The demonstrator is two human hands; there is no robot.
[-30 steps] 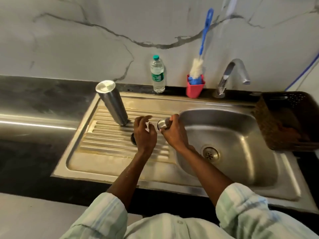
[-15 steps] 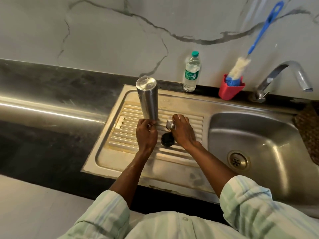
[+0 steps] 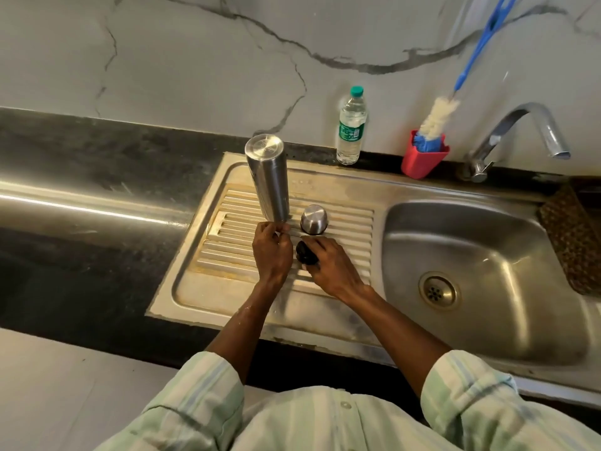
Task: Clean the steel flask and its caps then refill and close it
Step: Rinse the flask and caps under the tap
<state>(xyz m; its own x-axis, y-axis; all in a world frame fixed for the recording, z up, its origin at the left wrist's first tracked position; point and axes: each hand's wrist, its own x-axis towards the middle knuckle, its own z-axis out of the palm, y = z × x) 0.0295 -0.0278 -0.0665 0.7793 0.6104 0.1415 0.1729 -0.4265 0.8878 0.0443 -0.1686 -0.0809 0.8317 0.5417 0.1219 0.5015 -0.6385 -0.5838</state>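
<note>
- The right hand (image 3: 335,268) has let go of the steel cap and now curls its fingers over the black inner cap (image 3: 306,252) on the near part of the ribbed drainboard (image 3: 344,229); half a second ago it still held the steel cap above that black one.
- The left hand (image 3: 272,252) is beside it on the left, fingers pinching at the foot of the flask, much as before.
- Just beyond, the steel cap (image 3: 314,219) now stands dome-up on the ribs, released.
- The steel flask (image 3: 268,180) stands mouth-down, left of the cap, apparently draining.
- Judgement: washing looks finished; the parts are being laid out, so refilling comes next.
- Farthest back, the water bottle (image 3: 351,125) waits by the wall, well apart from the flask.
</note>
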